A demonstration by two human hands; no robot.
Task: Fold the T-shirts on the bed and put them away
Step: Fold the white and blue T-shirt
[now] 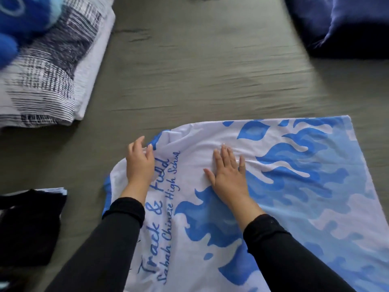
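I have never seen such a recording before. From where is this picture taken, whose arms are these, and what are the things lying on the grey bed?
There is no machine here. A person wears a camera on the head, so the single picture looks forward and down at their own arms in black sleeves. A white and blue T-shirt lies spread on the grey bed. The right hand presses flat on it. The left hand touches its crumpled edge near the collar; whether it pinches the cloth is unclear. Nothing is lifted. At far left lie folded patterned bedding and a dark folded pile; a dark blue pillow lies at top right.
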